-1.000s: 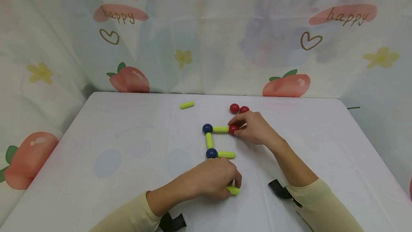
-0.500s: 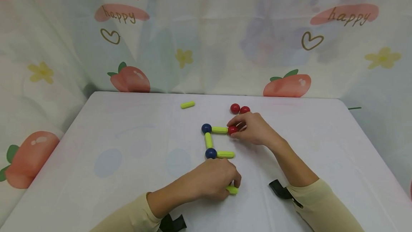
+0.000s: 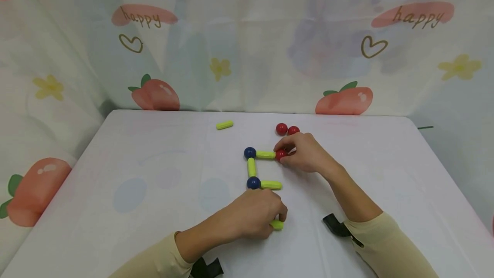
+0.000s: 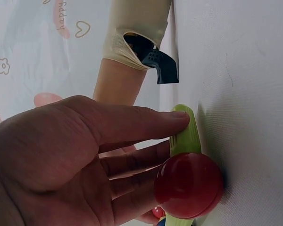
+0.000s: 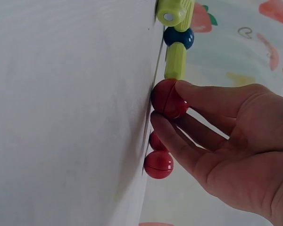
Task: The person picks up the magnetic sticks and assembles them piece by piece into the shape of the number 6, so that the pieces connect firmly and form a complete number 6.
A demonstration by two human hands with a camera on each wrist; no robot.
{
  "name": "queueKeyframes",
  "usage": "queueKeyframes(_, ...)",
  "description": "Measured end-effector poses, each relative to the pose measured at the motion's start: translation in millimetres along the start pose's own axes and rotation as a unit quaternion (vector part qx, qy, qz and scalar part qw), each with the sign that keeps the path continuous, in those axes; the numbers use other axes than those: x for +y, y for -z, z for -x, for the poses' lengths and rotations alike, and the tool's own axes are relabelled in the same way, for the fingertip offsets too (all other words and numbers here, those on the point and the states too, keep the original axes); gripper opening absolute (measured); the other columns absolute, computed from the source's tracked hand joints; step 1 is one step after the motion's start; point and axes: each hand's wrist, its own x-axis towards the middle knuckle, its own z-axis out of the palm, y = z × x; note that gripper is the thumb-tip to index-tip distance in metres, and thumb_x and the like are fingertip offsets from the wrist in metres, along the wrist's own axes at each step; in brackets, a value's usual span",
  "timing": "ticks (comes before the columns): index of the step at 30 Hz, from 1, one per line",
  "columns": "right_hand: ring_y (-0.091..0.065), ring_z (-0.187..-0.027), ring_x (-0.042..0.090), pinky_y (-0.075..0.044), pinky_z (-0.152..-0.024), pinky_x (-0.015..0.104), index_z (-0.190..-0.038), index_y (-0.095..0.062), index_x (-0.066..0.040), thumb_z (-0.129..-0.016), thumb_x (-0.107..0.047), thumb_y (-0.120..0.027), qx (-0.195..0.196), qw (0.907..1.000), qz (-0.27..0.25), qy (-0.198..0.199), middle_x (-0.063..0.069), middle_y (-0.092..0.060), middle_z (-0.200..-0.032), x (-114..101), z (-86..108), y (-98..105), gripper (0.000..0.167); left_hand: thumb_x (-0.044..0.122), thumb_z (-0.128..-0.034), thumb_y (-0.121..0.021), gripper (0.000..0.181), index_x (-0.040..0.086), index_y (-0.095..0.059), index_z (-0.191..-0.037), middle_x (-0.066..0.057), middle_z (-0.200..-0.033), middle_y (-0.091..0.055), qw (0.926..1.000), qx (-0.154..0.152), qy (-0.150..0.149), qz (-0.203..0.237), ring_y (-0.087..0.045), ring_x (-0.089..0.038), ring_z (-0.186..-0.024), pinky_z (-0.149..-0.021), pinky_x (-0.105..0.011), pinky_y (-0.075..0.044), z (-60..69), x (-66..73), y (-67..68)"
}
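Observation:
My right hand (image 3: 306, 153) pinches a red ball (image 5: 169, 98) between thumb and fingers. That ball meets the end of a lime-green stick (image 3: 265, 155), whose other end meets a dark blue ball (image 3: 250, 152). A second green stick (image 3: 251, 167) runs down to a nearer blue ball (image 3: 253, 182), from which another green stick (image 3: 271, 185) points right. Low in front, my left hand (image 3: 256, 213) pinches a green stick (image 4: 185, 134), the thumb lying on it. A red ball (image 4: 189, 185) adjoins that stick in the left wrist view; in the head view the hand hides it.
Two loose red balls (image 3: 281, 129) lie behind my right hand. One separate green stick (image 3: 224, 125) is near the back edge of the white table (image 3: 162, 149). A patterned cloth (image 3: 247, 55) hangs behind. Dark straps (image 3: 335, 225) stick out at the sleeves.
Very little differs. The right hand with its red ball and the joined pieces shift slightly rightward from half a second ago, while the left hand's stick slides a little left.

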Motion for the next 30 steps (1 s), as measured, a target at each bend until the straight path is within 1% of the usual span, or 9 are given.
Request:
queueKeyframes(5, -0.066, -0.11, 0.033, -0.061, -0.088, 0.043, -0.115, -0.078, -0.013, -0.088, -0.01, -0.081, -0.003, 1.0, 0.001, -0.004, 0.01, -0.074, -0.111, 1, 0.7, 2, 0.028, 0.01, -0.0817, -0.087, 0.025, 0.024, -0.081, -0.102, 0.013, -0.088, -0.07, 1.0, -0.001, 0.005, 0.002, -0.056, 0.002, -0.078, -0.067, -0.014, -0.044, 1.0, 0.9, 0.0)
queueKeyframes(11, -0.066, -0.109, 0.032, -0.061, -0.088, 0.042, -0.116, -0.078, -0.013, -0.088, -0.009, -0.081, -0.006, 1.0, 0.0, -0.003, 0.01, -0.074, -0.11, 1, 1.2, 3, 0.028, 0.01, -0.083, -0.086, 0.025, 0.024, -0.081, -0.103, 0.013, -0.089, -0.07, 1.0, -0.001, -0.004, 0.006, -0.057, 0.003, -0.079, -0.069, -0.013, -0.046, 3.9, -0.8, 1.6)
queueKeyframes(15, -0.066, -0.108, 0.031, -0.061, -0.087, 0.042, -0.116, -0.078, -0.013, -0.088, -0.009, -0.081, -0.005, 1.0, 0.0, 0.002, 0.009, -0.074, -0.109, 1, 0.5, 3, 0.028, 0.01, -0.0847, -0.085, 0.026, 0.023, -0.081, -0.107, 0.011, -0.09, -0.071, 0.9998, -0.005, -0.007, 0.02, -0.059, 0.002, -0.08, -0.069, -0.015, -0.048, 8.1, -3.8, 8.6)
queueKeyframes(18, -0.067, -0.107, 0.031, -0.061, -0.087, 0.042, -0.115, -0.078, -0.013, -0.088, -0.009, -0.08, -0.003, 1.0, 0.002, 0.006, 0.008, -0.075, -0.108, 1, -0.3, 3, 0.027, 0.009, -0.0857, -0.083, 0.027, 0.022, -0.08, -0.109, 0.01, -0.09, -0.07, 0.9997, -0.004, -0.001, 0.025, -0.058, 0.001, -0.079, -0.069, -0.017, -0.048, 13.6, -7.3, 17.1)
queueKeyframes(21, -0.067, -0.107, 0.031, -0.06, -0.087, 0.042, -0.115, -0.078, -0.013, -0.089, -0.01, -0.08, -0.004, 1.0, 0.004, 0.008, 0.007, -0.075, -0.108, 1, -0.8, 3, 0.027, 0.01, -0.0854, -0.083, 0.026, 0.022, -0.079, -0.108, 0.009, -0.092, -0.067, 0.9995, 0.006, 0.018, 0.025, -0.057, -0.001, -0.079, -0.069, -0.02, -0.048, 22.7, -11.8, 24.9)
queueKeyframes(24, -0.067, -0.107, 0.031, -0.06, -0.087, 0.042, -0.116, -0.078, -0.013, -0.089, -0.01, -0.08, -0.006, 1.0, 0.003, 0.007, 0.008, -0.074, -0.108, 0, -0.7, 3, 0.027, 0.016, -0.0854, -0.084, 0.025, 0.022, -0.078, -0.109, 0.007, -0.096, -0.065, 0.9977, 0.012, 0.059, 0.03, -0.056, -0.005, -0.078, -0.068, -0.022, -0.048, 34.6, -16.7, 29.3)
queueKeyframes(27, -0.066, -0.108, 0.031, -0.06, -0.088, 0.043, -0.117, -0.078, -0.013, -0.09, -0.011, -0.08, -0.008, 0.9999, 0.005, 0.005, 0.008, -0.074, -0.11, 0, -0.1, 3, 0.028, 0.023, -0.084, -0.088, 0.033, 0.025, -0.077, -0.115, 0.004, -0.105, -0.066, 0.9945, -0.002, 0.098, 0.036, -0.057, -0.007, -0.081, -0.069, -0.022, -0.051, 45.9, -20.6, 28.9)
queueKeyframes(29, -0.066, -0.109, 0.031, -0.06, -0.089, 0.043, -0.118, -0.078, -0.013, -0.09, -0.011, -0.08, -0.007, 0.9999, 0.007, 0.001, 0.009, -0.074, -0.111, 0, 0.8, 2, 0.028, 0.024, -0.0825, -0.089, 0.04, 0.028, -0.075, -0.12, 0.003, -0.107, -0.067, 0.9929, -0.017, 0.11, 0.043, -0.057, -0.008, -0.082, -0.07, -0.022, -0.052, 51.3, -22.4, 26.0)
queueKeyframes(30, -0.065, -0.109, 0.031, -0.06, -0.089, 0.043, -0.118, -0.078, -0.013, -0.09, -0.011, -0.08, -0.007, 0.9999, 0.008, 0.0, 0.009, -0.074, -0.111, 1, 1.3, 2, 0.028, 0.023, -0.0821, -0.09, 0.043, 0.029, -0.074, -0.122, 0.004, -0.107, -0.067, 0.9925, -0.025, 0.11, 0.047, -0.056, -0.007, -0.084, -0.071, -0.022, -0.052, 53.0, -23.0, 24.0)
